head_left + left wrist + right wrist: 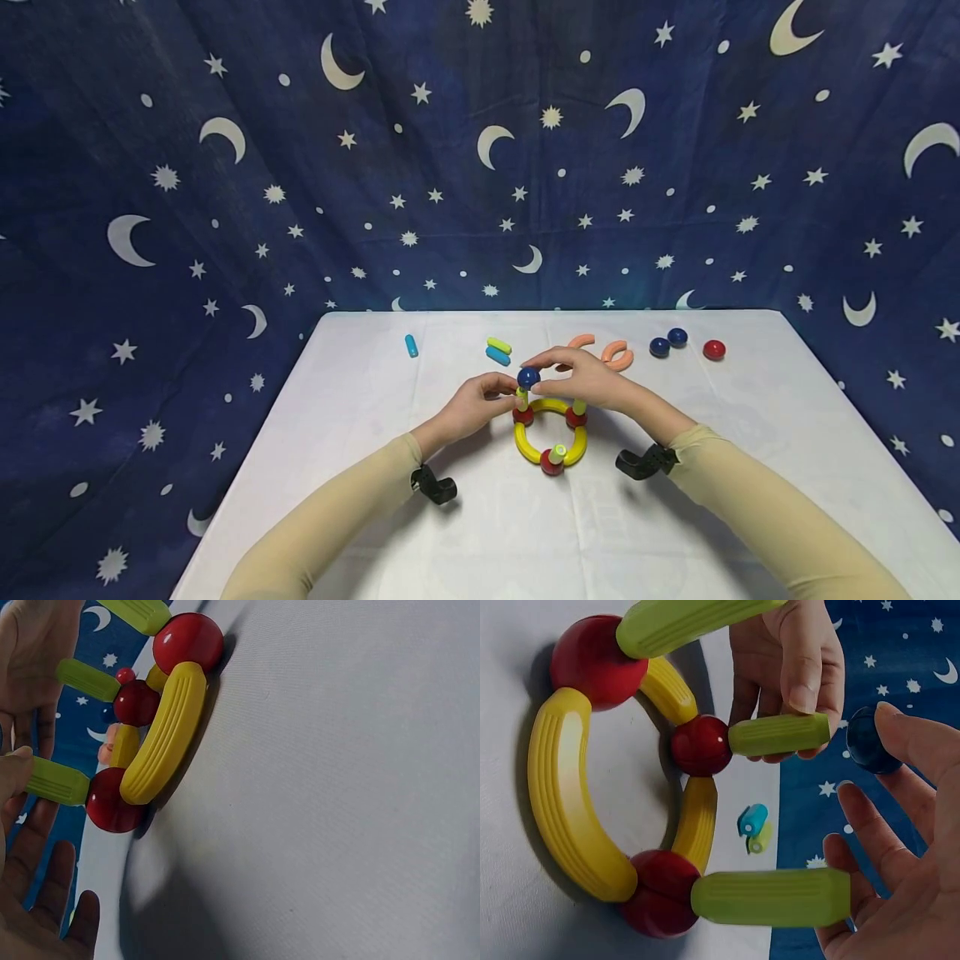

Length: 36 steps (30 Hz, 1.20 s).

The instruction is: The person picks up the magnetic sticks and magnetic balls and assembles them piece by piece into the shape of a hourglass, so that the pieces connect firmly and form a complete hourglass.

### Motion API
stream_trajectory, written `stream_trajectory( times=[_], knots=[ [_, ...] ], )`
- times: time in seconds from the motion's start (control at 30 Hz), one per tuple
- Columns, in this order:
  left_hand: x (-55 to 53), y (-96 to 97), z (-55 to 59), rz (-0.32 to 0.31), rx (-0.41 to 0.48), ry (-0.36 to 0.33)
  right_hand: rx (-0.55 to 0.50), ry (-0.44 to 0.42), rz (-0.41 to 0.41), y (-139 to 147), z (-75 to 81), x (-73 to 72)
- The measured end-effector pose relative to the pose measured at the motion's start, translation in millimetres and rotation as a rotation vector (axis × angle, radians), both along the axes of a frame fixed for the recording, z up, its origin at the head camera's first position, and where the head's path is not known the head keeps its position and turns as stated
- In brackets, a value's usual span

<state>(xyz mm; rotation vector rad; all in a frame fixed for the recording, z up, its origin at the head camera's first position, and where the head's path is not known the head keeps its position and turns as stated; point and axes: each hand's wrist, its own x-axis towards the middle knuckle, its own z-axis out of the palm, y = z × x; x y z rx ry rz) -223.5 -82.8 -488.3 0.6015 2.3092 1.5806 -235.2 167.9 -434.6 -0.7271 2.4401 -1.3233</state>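
Note:
A ring of yellow curved pieces (525, 444) joined by red balls (552, 463) lies on the table. From each red ball a green ribbed stick (772, 898) stands up. My left hand (472, 406) pinches the far left stick (780, 735) between thumb and fingers. Just above that stick's top, my right hand (592, 382) holds a dark blue ball (870, 741) with its thumb and fingertips. A narrow gap shows between ball and stick in the right wrist view. The near stick (557, 453) and the right stick (579, 407) are untouched.
Behind the hands lie a blue stick (411, 346), a green stick (498, 345) beside another blue one (497, 356), and salmon curved pieces (618, 356). Two blue balls (668, 342) and a red ball (714, 350) sit farther right. A starry curtain (450, 167) hangs behind the table.

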Motion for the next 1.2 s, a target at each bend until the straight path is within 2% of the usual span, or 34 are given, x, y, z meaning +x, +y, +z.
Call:
stream_trajectory(
  times=[0.33,0.6,0.83,1.2],
  knots=[
    [0.4,1.0,-0.2,-0.017,0.028,-0.01,0.01,-0.017,0.017,-6,-4.9,-2.7],
    [0.9,1.1,1.1,-0.021,0.002,-0.009,0.015,-0.02,0.004,-6,-5.9,-2.7],
    [1.9,2.7,2.9,-0.021,0.008,-0.026,0.005,0.013,0.004,2,-6.1,-0.4],
    [2.6,3.2,1.0,-0.007,0.009,-0.038,0.026,0.027,-0.11,33,0.8,9.0]
  ],
)
